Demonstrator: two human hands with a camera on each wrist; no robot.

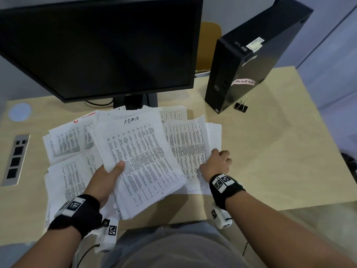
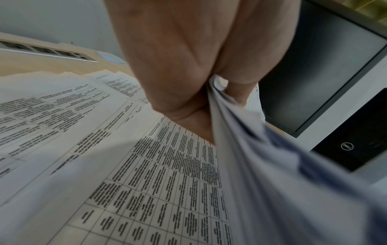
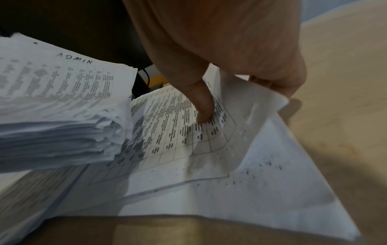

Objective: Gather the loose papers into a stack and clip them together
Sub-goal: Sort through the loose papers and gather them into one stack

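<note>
A thick stack of printed papers (image 1: 139, 155) marked "ADMIN" is lifted and tilted above the desk. My left hand (image 1: 114, 171) grips its near-left edge, thumb on top and fingers underneath. The left wrist view shows the stack's edge (image 2: 272, 165) in my left hand (image 2: 188, 66). More loose sheets (image 1: 65, 147) lie fanned out on the desk to the left and behind. On the right, my right hand (image 1: 212, 161) pinches the edge of a few loose sheets (image 1: 189, 144). Its thumb (image 3: 204, 106) presses on the printed sheet (image 3: 188, 140). A black binder clip (image 1: 241, 105) lies beside the tower.
A dark monitor (image 1: 96, 45) stands right behind the papers, and a black PC tower (image 1: 241, 70) at the back right. A socket strip (image 1: 16, 159) is set into the desk (image 1: 280, 161) at the left. The desk's front edge runs just before my body.
</note>
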